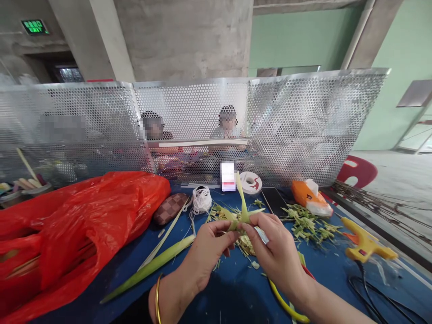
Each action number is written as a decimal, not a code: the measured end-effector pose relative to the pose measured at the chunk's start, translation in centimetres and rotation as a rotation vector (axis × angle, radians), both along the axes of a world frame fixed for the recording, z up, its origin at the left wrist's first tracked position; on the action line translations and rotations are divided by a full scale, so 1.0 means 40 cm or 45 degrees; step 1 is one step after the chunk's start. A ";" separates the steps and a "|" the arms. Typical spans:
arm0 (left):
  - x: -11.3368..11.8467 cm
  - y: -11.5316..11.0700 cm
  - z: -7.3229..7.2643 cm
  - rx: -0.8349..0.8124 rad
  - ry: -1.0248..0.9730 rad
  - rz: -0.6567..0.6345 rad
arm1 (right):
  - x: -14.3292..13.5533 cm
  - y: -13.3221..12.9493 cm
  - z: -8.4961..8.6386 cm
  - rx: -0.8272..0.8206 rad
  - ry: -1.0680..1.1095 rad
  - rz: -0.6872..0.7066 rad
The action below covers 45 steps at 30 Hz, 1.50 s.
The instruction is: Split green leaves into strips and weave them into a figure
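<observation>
1. Across the back: perforated metal screen (189, 99), upright.
2. Below: blue table (229, 292).
3. Far left: red plastic bag (135, 216), crumpled, spread over the table.
4. Right hand (277, 246): thumb and index finger pinched on folded base of leaf strip, next to no gap; lower fingers hidden, curl unclear.
5. Left hand (206, 248): thumb and index finger likewise closed on the strip's left folds.
6. Left of left hand: long green leaf (148, 271), flat, diagonal, tapered tip toward near left.
7. Far right: yellow glue gun (369, 246), cord toward near edge.
8. Between both hands, above the table: leaf strip (245, 211); long axis near upright, tip up, slight lean left; one side end pointing right.
</observation>
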State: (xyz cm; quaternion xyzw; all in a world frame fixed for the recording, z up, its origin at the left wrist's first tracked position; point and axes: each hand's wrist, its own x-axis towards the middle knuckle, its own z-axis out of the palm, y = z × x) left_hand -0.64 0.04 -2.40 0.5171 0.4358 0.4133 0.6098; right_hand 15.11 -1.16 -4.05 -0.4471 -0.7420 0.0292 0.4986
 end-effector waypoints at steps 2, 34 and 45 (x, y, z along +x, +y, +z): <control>0.000 0.000 0.000 -0.014 0.016 0.012 | -0.001 0.001 -0.003 -0.051 0.039 -0.009; 0.003 0.007 -0.008 -0.060 0.069 0.038 | 0.007 0.027 -0.001 -0.496 0.390 0.128; 0.012 0.004 -0.013 -0.085 -0.054 0.260 | -0.010 0.022 0.002 -0.592 0.672 0.210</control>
